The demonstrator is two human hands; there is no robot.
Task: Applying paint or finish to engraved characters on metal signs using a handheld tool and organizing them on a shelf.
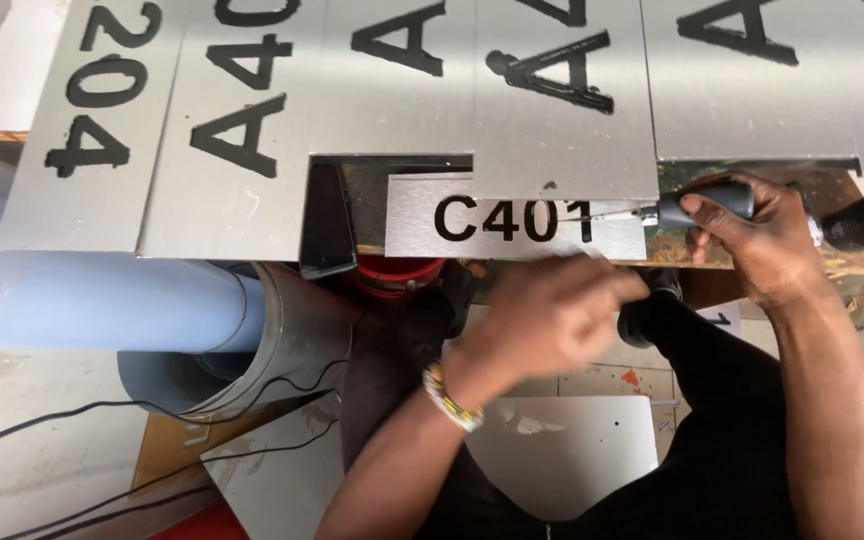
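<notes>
Gripping a dark-handled tool (707, 203), my right hand (762, 240) is closed on it, its thin tip laid level against the black characters at the right end of the small plate (412, 222). My left hand (542, 315), blurred, hovers just below the plate's lower edge; I cannot tell whether its fingers are closed or loose. I judge the plate sits at the bench edge to keep it within easy reach. Larger plates (562, 140) overlap its top edge, crowding above. A grey pipe (102, 300) lies well left; open room below.
</notes>
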